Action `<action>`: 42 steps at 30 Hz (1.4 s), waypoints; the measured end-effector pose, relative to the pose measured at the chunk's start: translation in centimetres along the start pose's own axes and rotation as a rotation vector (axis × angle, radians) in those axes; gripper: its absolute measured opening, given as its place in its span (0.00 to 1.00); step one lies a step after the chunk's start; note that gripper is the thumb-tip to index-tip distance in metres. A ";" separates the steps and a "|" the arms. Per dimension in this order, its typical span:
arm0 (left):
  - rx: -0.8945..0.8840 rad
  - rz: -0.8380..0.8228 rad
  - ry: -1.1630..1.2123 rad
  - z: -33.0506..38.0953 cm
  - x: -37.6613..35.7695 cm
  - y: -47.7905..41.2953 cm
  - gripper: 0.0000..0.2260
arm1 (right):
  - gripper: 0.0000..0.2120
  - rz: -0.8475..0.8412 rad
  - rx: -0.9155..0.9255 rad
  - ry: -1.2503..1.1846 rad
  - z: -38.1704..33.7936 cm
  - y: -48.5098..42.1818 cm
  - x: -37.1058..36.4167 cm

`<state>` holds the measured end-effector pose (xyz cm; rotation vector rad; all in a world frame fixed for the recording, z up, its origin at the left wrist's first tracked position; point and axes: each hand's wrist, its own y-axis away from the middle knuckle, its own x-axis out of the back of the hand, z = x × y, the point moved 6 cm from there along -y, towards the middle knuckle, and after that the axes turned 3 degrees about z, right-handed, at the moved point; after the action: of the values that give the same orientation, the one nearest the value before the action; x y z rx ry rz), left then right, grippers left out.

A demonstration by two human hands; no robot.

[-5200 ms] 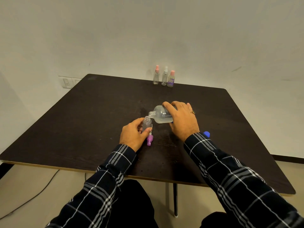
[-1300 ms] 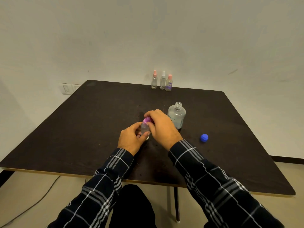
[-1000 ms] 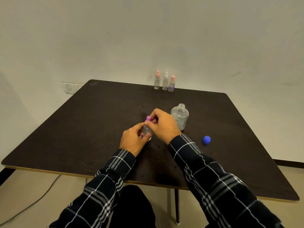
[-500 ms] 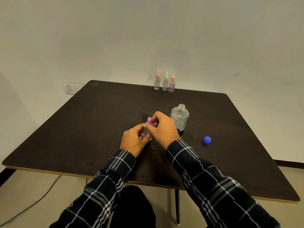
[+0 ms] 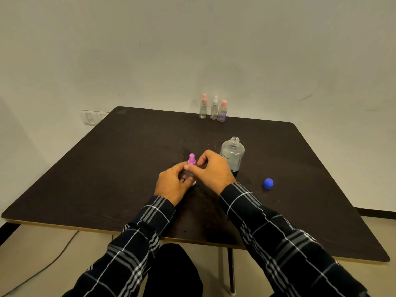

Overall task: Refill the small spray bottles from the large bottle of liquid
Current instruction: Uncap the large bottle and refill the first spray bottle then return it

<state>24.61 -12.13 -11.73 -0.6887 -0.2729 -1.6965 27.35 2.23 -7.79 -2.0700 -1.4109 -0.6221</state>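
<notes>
A small clear spray bottle with a purple spray top (image 5: 191,159) stands upright at the table's middle. My left hand (image 5: 172,184) grips its body, which is mostly hidden by my fingers. My right hand (image 5: 213,169) pinches the bottle just below the purple top with thumb and forefinger. The large clear bottle (image 5: 232,155) stands uncapped right behind my right hand, partly filled with liquid. Its blue cap (image 5: 267,183) lies on the table to the right.
Three small spray bottles (image 5: 213,108) stand in a row at the far edge of the dark table (image 5: 107,168), two with pink tops and one with a white top. A wall socket (image 5: 91,117) sits behind the table's left corner. A cable lies on the floor at left.
The large bottle, tilted over the small one five seconds ago, now stands upright. My right hand has put the purple top on the small bottle and slid down from it to below it.
</notes>
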 end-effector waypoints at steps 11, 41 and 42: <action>-0.015 -0.013 -0.026 -0.4 -0.3 -0.3 0.22 | 0.08 -0.093 0.054 -0.066 -0.7 -0.7 -0.7; -0.088 -0.102 -0.052 0.5 -1.1 -3.2 0.23 | 0.43 0.184 -0.330 0.062 8.2 3.8 4.4; -0.094 -0.111 -0.059 0.6 -1.2 -3.7 0.23 | 0.41 0.188 -0.320 0.060 8.2 3.5 4.3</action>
<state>21.40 -9.95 -11.27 -0.8071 -0.2785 -1.8059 32.66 9.61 -11.65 -2.3746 -1.1241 -0.8675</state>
